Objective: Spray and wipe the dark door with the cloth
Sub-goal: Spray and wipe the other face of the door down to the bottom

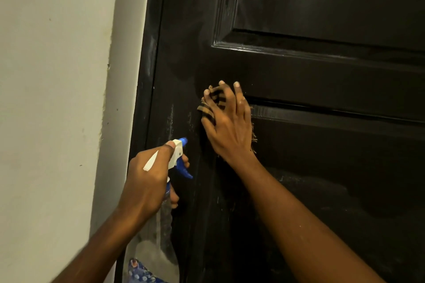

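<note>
The dark panelled door (pixel 299 71) fills the right side, with pale streaks near its left edge. My right hand (pixel 227 122) presses a brown striped cloth (pixel 204 109) flat against the door at the rail between two panels; its fingers are spread and mostly straight, and the hand covers most of the cloth. My left hand (pixel 149 179) grips the neck of a clear spray bottle (pixel 167 232) with a white and blue trigger head (pixel 180 156). A finger lies on the blue trigger, and the nozzle points at the door just left of the cloth.
A pale wall (pixel 53 99) stands to the left, with a rough edge meeting the dark door frame (pixel 149 64). The bottle's blue label (pixel 138 271) shows at the bottom edge.
</note>
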